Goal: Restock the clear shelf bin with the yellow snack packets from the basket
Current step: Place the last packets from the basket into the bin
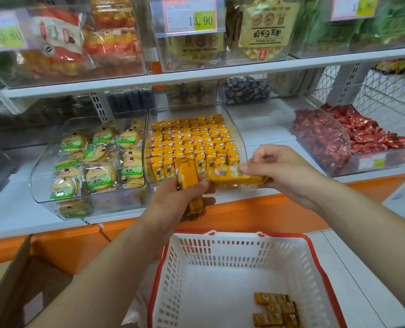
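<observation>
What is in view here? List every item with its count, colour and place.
yellow snack packets: many, yellow, in rows in the middle bin
clear bin: one, see-through, lower shelf, centre
basket: one, white with red rim, below the shelf
leftover packets: a few, yellow-brown, basket's near right corner
biscuit packs: many, green and white labels, bin to the left
red sweets: many, red, bin to the right
price tag: one, pink and green, upper shelf, reads 13.90
cardboard box: one, brown, lower left
bunch of packets: several, yellow, in the left hand
row of packets: several, yellow, in the right hand
left hand: grips the bunch at the bin's front
right hand: pinches the row beside it
</observation>
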